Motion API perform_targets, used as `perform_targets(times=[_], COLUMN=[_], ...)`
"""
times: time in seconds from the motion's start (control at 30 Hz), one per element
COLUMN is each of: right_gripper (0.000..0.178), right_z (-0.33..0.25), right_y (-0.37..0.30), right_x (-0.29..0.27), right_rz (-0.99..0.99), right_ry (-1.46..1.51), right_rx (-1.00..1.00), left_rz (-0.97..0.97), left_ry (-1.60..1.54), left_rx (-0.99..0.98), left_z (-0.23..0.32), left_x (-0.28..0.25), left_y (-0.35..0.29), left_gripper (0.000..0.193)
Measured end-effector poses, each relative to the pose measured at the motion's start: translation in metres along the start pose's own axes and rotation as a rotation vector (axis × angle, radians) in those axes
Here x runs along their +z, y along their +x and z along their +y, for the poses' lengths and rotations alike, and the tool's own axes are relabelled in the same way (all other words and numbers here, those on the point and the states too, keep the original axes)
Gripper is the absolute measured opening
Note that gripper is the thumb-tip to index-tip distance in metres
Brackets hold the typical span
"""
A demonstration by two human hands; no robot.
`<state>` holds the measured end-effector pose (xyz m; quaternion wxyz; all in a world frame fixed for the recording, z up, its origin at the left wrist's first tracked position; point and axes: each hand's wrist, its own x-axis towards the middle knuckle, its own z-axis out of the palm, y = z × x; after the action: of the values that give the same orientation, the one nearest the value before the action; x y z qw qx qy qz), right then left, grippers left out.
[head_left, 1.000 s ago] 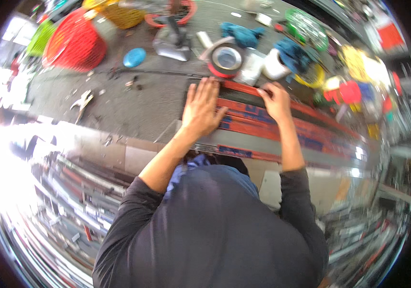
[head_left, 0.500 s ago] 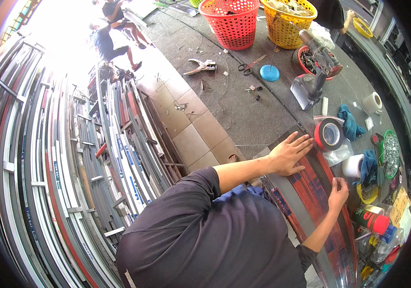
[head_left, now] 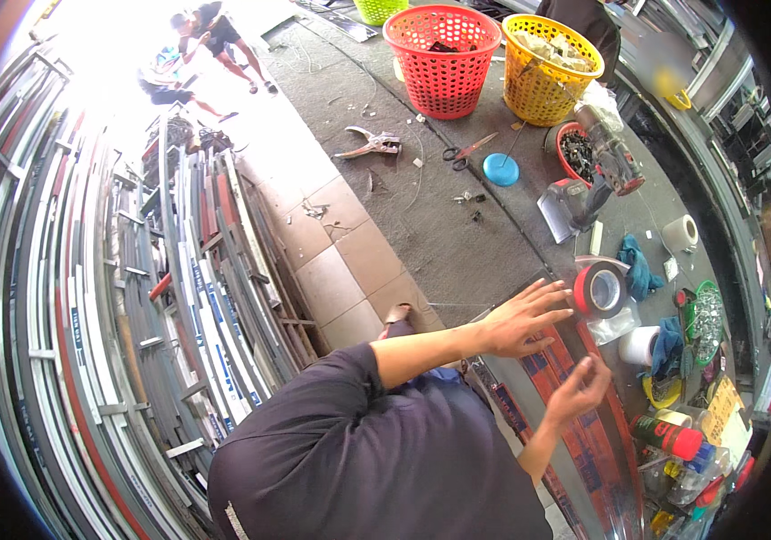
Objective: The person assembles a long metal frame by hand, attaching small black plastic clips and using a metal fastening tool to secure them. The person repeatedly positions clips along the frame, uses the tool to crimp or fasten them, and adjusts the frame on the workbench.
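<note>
Fingers of the left hand (head_left: 520, 326) spread wide, gripping nothing, over the upper end of the red-and-blue filmed strips (head_left: 592, 447); contact unclear. Strips run from there toward five o'clock, below both hands. At five o'clock from the left hand is the right hand (head_left: 576, 393), fingers loosely curled; can't tell if anything thin is pinched. Tape roll (head_left: 587, 295) at two o'clock from the left hand, just beside the strips; white roll (head_left: 639, 346) at two o'clock from the right hand. To do it well, I'd say: left palm flat as a brace so nothing slides or fans apart, right fingertips light along the edge, tape roll kept clear. Versus half a second ago: left fingers look lifted from a flatter press, right hand has shifted inward from the strips' right-hand edge, closer to the left
</note>
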<state>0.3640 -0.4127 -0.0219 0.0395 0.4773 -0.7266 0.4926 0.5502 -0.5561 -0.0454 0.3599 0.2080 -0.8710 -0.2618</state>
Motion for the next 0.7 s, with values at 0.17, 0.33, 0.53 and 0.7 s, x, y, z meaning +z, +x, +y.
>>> perform_targets(times=[0.17,0.33,0.53,0.7], right_gripper=[0.01,0.009,0.014,0.012], right_z=[-0.081,-0.134,-0.216,-0.284], right_y=[-0.005,-0.001,0.014,0.004], right_x=[0.066,0.153,0.284,0.351], right_rz=[-0.306,-0.46,-0.42,-0.59], right_ry=[0.154,0.267,0.321,0.392], right_rx=[-0.104,-0.112,-0.017,-0.026], left_rz=[0.222,0.35,0.085,-0.207], left_ry=[-0.016,0.236,0.639,0.626], left_rx=[-0.116,-0.336,-0.495,-0.579], left_z=[-0.02,-0.125,-0.281,-0.32], left_x=[-0.086,-0.216,-0.37,-0.406], left_y=[-0.033,-0.078,-0.104,-0.096], left_gripper=[0.059,0.063,0.09,0.073])
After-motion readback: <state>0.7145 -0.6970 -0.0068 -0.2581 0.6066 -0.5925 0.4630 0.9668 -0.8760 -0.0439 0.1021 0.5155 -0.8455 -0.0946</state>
